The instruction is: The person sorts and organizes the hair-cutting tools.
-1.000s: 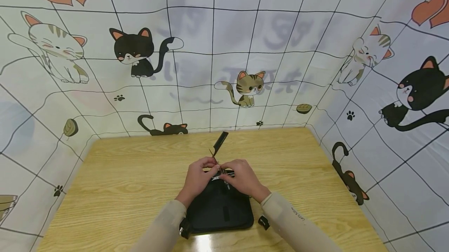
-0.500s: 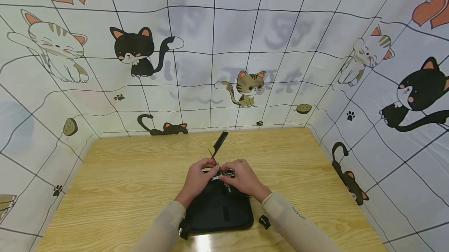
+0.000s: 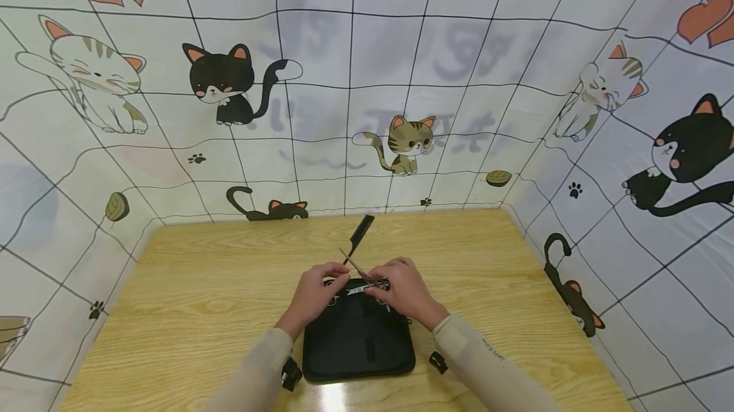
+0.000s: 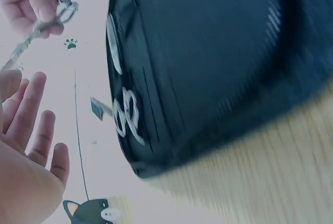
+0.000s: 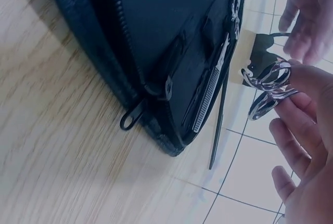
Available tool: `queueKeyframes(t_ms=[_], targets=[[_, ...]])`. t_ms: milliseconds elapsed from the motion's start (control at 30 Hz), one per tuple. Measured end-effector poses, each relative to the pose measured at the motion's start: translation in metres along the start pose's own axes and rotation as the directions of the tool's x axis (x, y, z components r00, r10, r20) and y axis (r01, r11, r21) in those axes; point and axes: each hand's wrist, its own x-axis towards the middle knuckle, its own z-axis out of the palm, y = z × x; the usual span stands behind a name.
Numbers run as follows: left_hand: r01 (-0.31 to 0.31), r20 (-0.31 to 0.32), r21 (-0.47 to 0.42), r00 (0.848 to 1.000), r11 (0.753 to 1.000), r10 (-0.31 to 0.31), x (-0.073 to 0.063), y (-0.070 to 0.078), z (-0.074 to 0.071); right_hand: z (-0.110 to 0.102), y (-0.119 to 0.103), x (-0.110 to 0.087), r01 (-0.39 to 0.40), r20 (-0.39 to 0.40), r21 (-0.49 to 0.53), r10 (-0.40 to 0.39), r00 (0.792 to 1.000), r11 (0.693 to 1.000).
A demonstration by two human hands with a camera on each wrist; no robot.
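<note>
On table [image 3: 201,310]: case [image 3: 338,342] in front, comb [image 3: 361,234] behind it. Scissors [image 3: 359,269] in right hand [image 3: 406,289], above case's far edge. 2nd pair [image 4: 136,114] in case, far-left part.

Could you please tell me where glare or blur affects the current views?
Head: a bright patch of glare on the table, by the near edge of the black case; left wrist: the zipper teeth look smeared, and the scissors are washed out pale against the bright wall; right wrist: the zipper pull is fairly clear, though the picture is soft overall.
</note>
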Motion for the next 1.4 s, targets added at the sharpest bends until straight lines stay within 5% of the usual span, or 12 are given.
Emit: queueKeyframes(t_ms=[200, 400, 733, 1000, 1400], targets=[[-0.051, -0.009, 0.206, 0.999, 0.977, 0.054, -0.005, -0.014, -0.018, -0.004, 0.006, -0.004, -0.04, 0.01, -0.046, 0.04, 0.999, 0.998], [-0.121, 0.042, 0.445, 0.993, 0.887, 0.114, -0.015, -0.028, -0.035, -0.006, 0.017, -0.011, -0.054, 0.023, -0.104, 0.056, 0.998, 0.993], [-0.213, 0.185, 0.558, 0.974, 0.802, 0.13, -0.029, -0.05, -0.058, -0.009, 0.031, -0.021, -0.021, 0.047, -0.204, 0.031, 0.998, 0.979], [-0.214, 0.287, 0.524, 0.956, 0.824, 0.066, -0.035, -0.051, -0.067, -0.012, 0.04, -0.03, 0.035, 0.068, -0.231, -0.019, 0.997, 0.972], [-0.246, 0.361, 0.526, 0.931, 0.814, 0.048, -0.037, -0.057, -0.066, -0.016, 0.049, -0.039, 0.082, 0.144, -0.269, -0.044, 0.989, 0.96]])
